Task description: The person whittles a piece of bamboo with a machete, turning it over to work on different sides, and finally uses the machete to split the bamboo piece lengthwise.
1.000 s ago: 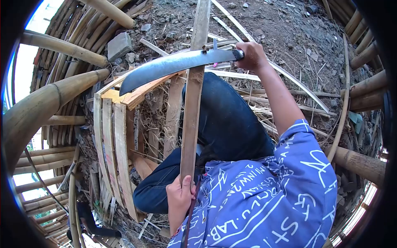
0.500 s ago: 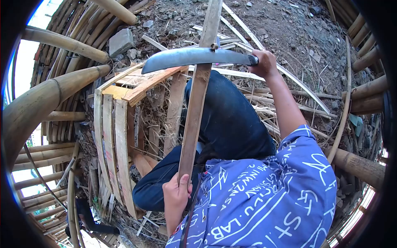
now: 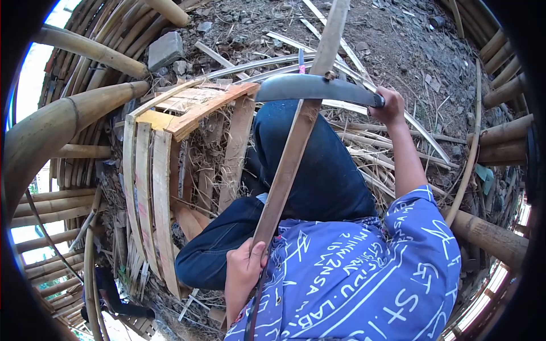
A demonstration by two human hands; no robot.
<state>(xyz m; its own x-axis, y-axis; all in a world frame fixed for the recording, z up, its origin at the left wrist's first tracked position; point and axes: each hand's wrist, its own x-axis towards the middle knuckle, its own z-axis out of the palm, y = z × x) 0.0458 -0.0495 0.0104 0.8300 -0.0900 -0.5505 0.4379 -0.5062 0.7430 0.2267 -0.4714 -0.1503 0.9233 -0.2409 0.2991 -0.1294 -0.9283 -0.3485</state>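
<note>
My left hand (image 3: pixel 244 267) is wrapped round the near end of a long split bamboo strip (image 3: pixel 284 176), which slants up and away past my bent knee. In my right hand (image 3: pixel 389 106) is the dark handle of a machete. Its broad, curved grey blade (image 3: pixel 290 87) lies crosswise over the upper part of the strip, just below a small dark knot, pointing left. Whether the edge bites into the bamboo is hard to tell.
A slatted wooden crate (image 3: pixel 162 187) stands left of my legs, with shavings around it. Pale bamboo strips (image 3: pixel 364 148) litter the ground ahead and right. Thick bamboo poles (image 3: pixel 45 136) and a concrete block (image 3: pixel 165 51) are at the left. Another person (image 3: pixel 114 295) shows at lower left.
The machete and my right hand have shifted to the right. The bamboo strip's far end has swung right too, so it leans more. My left hand keeps its grip.
</note>
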